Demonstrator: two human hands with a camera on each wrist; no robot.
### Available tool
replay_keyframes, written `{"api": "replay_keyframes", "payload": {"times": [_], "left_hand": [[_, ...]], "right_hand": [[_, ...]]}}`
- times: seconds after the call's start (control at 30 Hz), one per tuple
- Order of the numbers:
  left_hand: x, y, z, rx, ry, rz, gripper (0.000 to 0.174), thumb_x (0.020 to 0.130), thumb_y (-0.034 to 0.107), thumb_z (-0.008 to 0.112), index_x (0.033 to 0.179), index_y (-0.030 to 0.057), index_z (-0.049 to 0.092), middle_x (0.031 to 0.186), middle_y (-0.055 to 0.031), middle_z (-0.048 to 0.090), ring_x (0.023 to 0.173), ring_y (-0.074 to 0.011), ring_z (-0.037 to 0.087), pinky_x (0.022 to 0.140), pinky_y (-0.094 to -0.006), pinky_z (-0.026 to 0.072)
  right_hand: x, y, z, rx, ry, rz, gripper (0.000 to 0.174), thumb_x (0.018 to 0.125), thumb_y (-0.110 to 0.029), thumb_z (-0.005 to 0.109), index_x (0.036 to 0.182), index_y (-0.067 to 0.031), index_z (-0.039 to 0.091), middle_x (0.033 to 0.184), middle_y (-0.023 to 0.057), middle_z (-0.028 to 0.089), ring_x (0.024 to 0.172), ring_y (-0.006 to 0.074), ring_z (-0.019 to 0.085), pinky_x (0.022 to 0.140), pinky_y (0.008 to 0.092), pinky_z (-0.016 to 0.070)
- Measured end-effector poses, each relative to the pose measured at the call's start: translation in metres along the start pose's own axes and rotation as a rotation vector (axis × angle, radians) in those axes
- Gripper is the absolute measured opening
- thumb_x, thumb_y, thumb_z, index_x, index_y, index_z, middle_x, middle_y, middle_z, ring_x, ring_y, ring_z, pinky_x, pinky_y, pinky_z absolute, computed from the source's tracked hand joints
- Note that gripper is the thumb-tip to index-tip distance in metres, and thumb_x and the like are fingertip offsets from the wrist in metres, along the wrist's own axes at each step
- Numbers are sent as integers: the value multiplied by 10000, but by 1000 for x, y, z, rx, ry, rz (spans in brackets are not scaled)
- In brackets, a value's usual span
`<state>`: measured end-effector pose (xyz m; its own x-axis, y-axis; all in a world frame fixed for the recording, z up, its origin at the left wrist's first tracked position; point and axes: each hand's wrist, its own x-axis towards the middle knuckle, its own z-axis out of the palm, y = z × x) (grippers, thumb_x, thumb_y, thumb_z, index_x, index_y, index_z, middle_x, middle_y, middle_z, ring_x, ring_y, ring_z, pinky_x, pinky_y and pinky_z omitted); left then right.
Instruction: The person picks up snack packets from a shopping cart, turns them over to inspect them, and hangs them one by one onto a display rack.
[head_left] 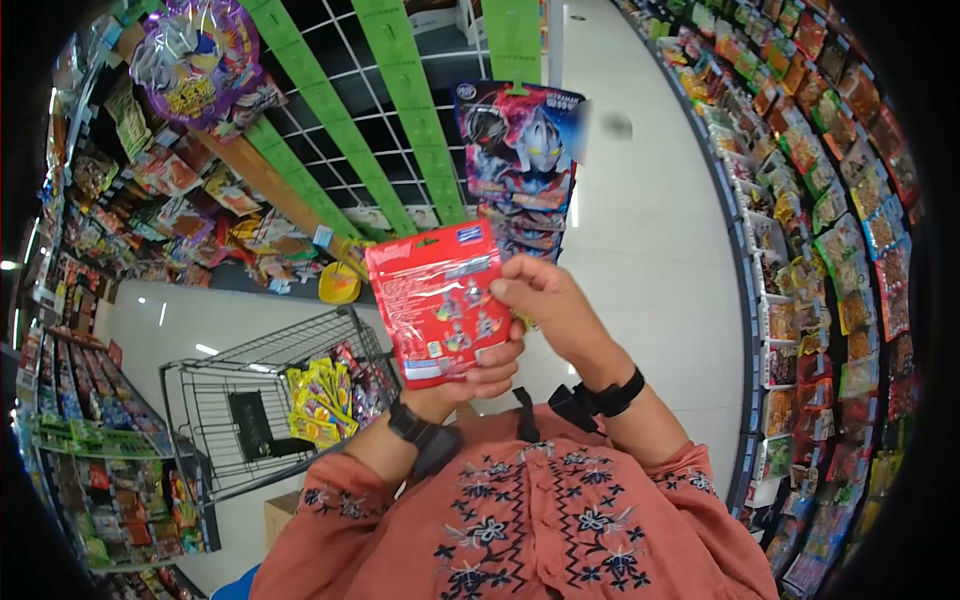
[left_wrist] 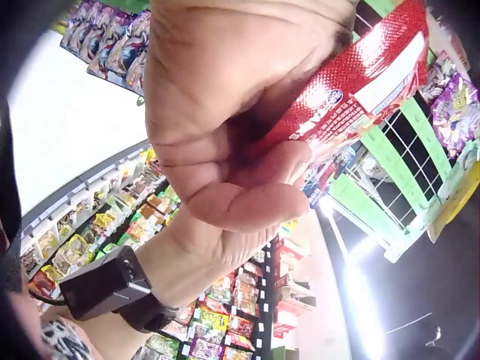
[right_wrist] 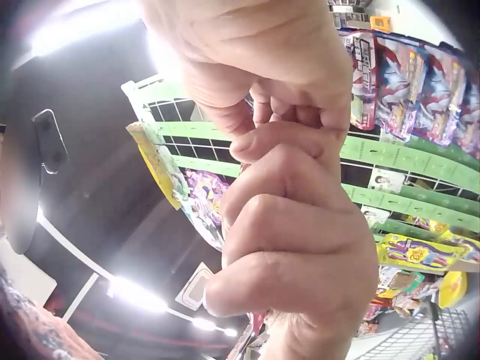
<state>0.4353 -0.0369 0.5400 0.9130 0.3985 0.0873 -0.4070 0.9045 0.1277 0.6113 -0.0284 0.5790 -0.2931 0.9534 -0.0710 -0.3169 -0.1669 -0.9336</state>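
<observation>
A shiny red packet [head_left: 425,320] with a hang hole at its top faces up in the head view, printed with small figures and lines of text. Its lower right part is in the grip of my left hand [head_left: 492,372], whose fingers curl over the front. With thumb and forefinger, my right hand [head_left: 555,305] pinches the packet's right edge, just above the left fingers. In the left wrist view, the red packet [left_wrist: 375,82] runs into the left hand [left_wrist: 217,112]. Most of the packet is hidden behind both hands in the right wrist view.
A wire shopping cart [head_left: 200,400] with yellow packets [head_left: 322,400] stands at the left. Ahead is a display rack with green strips [head_left: 400,90] and hanging Ultraman packs [head_left: 520,145]. Snack shelves [head_left: 800,250] line the right side, beyond the pale floor [head_left: 650,270].
</observation>
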Motion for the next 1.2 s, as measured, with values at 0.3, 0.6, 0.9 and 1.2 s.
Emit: {"api": "replay_keyframes", "payload": {"times": [0.3,0.6,0.9,1.2], "left_hand": [[11,6,2,75,59,9,625,973,546,415,1147,-46,512,754,-64,547,474,-146,491,462,-314,416],[2,21,-7,117,72,6,647,957,550,431,1169,-57,508,772,-88,546,483,-154,505,450,-329,414],[-5,29,-5,152,43,2,688,955,573,431,1193,-67,510,771,-74,556,482,-145,495,463,-309,418],[-5,30,-4,134,33,16,686,952,589,443,1191,-48,530,777,-72,580,478,-137,503,447,-294,412]], "right_hand": [[-1,3,-14,58,27,-56,121,982,-208,635,986,-86,635,891,-24,662,730,30,570,550,194,458],[11,7,-9,96,-31,-79,135,983,-207,634,1004,-74,627,914,-5,659,764,52,585,564,210,481],[17,12,-6,102,-74,-83,139,989,-193,620,1033,-61,629,917,0,654,767,63,590,579,217,497],[18,7,-1,23,-17,-88,177,984,-212,618,1078,-62,630,951,-2,668,813,62,602,585,216,478]]}}
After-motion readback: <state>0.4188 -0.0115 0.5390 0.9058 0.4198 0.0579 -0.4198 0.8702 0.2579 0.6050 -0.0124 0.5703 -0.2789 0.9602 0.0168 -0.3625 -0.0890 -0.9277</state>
